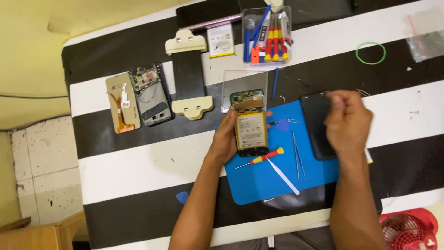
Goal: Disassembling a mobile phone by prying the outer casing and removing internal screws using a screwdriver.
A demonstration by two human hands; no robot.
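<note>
On the striped bench [138, 162], the left hand [226, 139] grips an opened phone [251, 122] with a yellow-labelled battery over the blue mat [259, 180]. The right hand [347, 120], fingers pinched shut, hovers above the black cover [315, 122].

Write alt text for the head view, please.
The left hand holds an opened phone on a blue mat; the right hand hovers over a black cover. A screwdriver and tweezers lie between.

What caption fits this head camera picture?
Left hand steadies an opened phone on a blue mat; right hand hovers nearby.
</note>
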